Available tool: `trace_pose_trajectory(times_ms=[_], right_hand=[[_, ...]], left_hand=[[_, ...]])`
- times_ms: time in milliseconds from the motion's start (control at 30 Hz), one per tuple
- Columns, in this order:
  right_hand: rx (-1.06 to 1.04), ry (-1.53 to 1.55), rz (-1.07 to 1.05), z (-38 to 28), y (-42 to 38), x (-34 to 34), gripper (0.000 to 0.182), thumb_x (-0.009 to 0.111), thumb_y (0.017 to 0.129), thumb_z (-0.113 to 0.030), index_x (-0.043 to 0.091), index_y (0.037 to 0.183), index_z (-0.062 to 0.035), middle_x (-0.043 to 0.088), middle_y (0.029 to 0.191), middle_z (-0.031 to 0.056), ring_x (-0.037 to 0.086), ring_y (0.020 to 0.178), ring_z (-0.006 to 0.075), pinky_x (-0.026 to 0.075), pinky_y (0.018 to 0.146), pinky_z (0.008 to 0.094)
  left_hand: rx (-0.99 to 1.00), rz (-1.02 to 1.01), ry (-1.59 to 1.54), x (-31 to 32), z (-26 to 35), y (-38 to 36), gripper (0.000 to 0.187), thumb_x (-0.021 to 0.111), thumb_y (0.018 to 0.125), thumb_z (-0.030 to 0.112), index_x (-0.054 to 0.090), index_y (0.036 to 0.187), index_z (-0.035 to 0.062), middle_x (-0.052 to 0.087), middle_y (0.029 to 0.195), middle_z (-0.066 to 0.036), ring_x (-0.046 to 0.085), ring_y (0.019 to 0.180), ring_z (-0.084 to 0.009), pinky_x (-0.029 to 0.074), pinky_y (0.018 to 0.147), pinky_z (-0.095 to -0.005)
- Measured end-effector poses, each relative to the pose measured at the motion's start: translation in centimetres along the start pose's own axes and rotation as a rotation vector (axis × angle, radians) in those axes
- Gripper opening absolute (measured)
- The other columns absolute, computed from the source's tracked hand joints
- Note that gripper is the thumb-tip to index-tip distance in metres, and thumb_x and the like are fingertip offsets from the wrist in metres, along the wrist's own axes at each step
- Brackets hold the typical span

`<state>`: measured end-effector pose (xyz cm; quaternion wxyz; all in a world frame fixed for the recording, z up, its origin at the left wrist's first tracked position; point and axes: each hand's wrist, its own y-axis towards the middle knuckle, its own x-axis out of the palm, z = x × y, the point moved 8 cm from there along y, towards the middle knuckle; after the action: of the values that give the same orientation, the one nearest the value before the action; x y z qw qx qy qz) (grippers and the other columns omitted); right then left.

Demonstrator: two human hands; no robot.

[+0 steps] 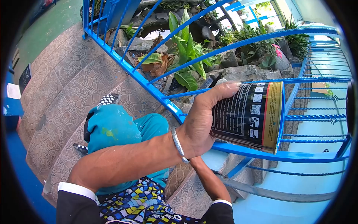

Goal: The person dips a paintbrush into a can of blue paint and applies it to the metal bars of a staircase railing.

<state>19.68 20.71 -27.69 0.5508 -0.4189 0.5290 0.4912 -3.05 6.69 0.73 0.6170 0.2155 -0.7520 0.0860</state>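
Observation:
My left hand [203, 117] is wrapped round a paint can [248, 115] with a black, red and gold label, its thumb lying over the upper side. The can is tipped on its side, its blue-edged rim facing right, in front of the blue railing [171, 106]. What is inside the can does not show. From the lower right, my right forearm [210, 179] passes behind my left wrist, which wears a silver bangle [178, 145]. My right hand itself is hidden there.
Curved stone-patterned steps [74, 86] run down the left side. Beyond the railing are rocks [250, 72] and leafy plants [186, 48]. Twisted blue bars [317, 117] stand against a pale blue wall [294, 186] at right. My knees in teal trousers [112, 128] are below.

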Motion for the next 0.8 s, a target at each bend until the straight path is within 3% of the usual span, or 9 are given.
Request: trace_pose_trajectory(times_ms=[100,133,233,300,400,533,667,700,800], right_hand=[[0.009,-0.002,-0.011,-0.6,-1.7,1.3,0.046,0.063,0.084,-0.016,0.074,0.126,-0.0003,0.067,0.130,0.0260,0.053,0.134,0.0473,0.033,0.115,0.0670],[0.128,-0.022,-0.110,-0.1,-2.7,1.9,0.046,0.062,0.084,-0.014,0.073,0.126,0.0013,0.067,0.129,0.0253,0.054,0.133,0.0473,0.034,0.112,0.0679],[0.219,0.083,0.040,0.6,0.7,-4.3,0.049,0.062,0.085,-0.014,0.071,0.130,0.0008,0.068,0.126,0.0259,0.055,0.130,0.0470,0.038,0.110,0.0631],[0.340,0.214,0.202,0.3,0.8,-8.6,0.032,0.071,0.089,-0.009,0.076,0.120,-0.0019,0.073,0.121,0.0237,0.065,0.119,0.0454,0.048,0.102,0.0553],[0.362,0.252,0.343,1.9,-2.2,-7.8,0.031,0.078,0.090,-0.009,0.076,0.120,-0.0021,0.075,0.117,0.0197,0.070,0.113,0.0417,0.053,0.102,0.0504],[0.461,0.252,0.603,2.6,-4.2,-7.8,0.028,0.080,0.088,-0.004,0.076,0.116,0.0006,0.076,0.111,0.0171,0.071,0.105,0.0372,0.056,0.096,0.0480],[0.524,0.199,0.758,2.5,-5.2,-11.6,0.027,0.080,0.086,0.005,0.078,0.112,-0.0015,0.075,0.109,0.0165,0.071,0.103,0.0350,0.057,0.091,0.0460],[0.535,0.212,0.836,1.5,-5.2,-12.6,0.027,0.081,0.087,0.004,0.079,0.113,-0.0035,0.074,0.109,0.0148,0.070,0.101,0.0337,0.056,0.090,0.0452],[0.423,0.184,0.742,-0.4,-3.8,-11.7,0.029,0.081,0.087,0.001,0.081,0.114,-0.0079,0.072,0.104,0.0110,0.067,0.098,0.0305,0.051,0.088,0.0446]], left_hand=[[-0.010,-0.015,-0.029,0.0,-0.1,0.0,0.035,0.063,0.105,0.030,0.073,0.122,0.0016,0.081,0.113,-0.013,0.080,0.097,-0.0230,0.065,0.094,-0.0398],[-0.016,-0.043,-0.043,0.1,-0.2,0.1,0.034,0.063,0.105,0.030,0.073,0.122,0.0022,0.081,0.113,-0.012,0.080,0.097,-0.0232,0.065,0.094,-0.0401],[-0.034,-0.099,-0.072,0.2,-0.4,0.1,0.034,0.063,0.105,0.031,0.073,0.122,0.0042,0.081,0.114,-0.012,0.080,0.098,-0.0238,0.065,0.095,-0.0411],[-0.011,-0.106,-0.058,0.3,-0.1,0.1,0.035,0.063,0.105,0.035,0.074,0.123,0.0068,0.081,0.116,-0.011,0.080,0.100,-0.0241,0.064,0.097,-0.0425],[0.023,0.034,-0.013,0.3,-0.3,-0.3,0.032,0.063,0.105,0.031,0.072,0.121,0.0050,0.081,0.109,-0.009,0.080,0.092,-0.0197,0.066,0.088,-0.0367],[-0.014,0.073,-0.013,0.7,-0.6,-0.3,0.033,0.063,0.105,0.032,0.073,0.121,0.0044,0.081,0.111,-0.009,0.081,0.095,-0.0235,0.065,0.094,-0.0406],[-0.033,-0.006,0.112,-0.9,-0.6,0.0,0.046,0.065,0.101,0.048,0.074,0.131,0.0128,0.079,0.122,-0.007,0.076,0.112,-0.0221,0.061,0.101,-0.0416],[-0.024,0.011,0.128,-0.5,-0.5,0.0,0.044,0.064,0.102,0.047,0.074,0.130,0.0144,0.080,0.120,-0.005,0.077,0.107,-0.0198,0.064,0.094,-0.0380],[-0.027,0.112,0.101,0.6,-0.9,-0.2,0.039,0.064,0.102,0.047,0.075,0.122,0.0154,0.081,0.108,-0.003,0.077,0.085,-0.0139,0.065,0.072,-0.0288]])
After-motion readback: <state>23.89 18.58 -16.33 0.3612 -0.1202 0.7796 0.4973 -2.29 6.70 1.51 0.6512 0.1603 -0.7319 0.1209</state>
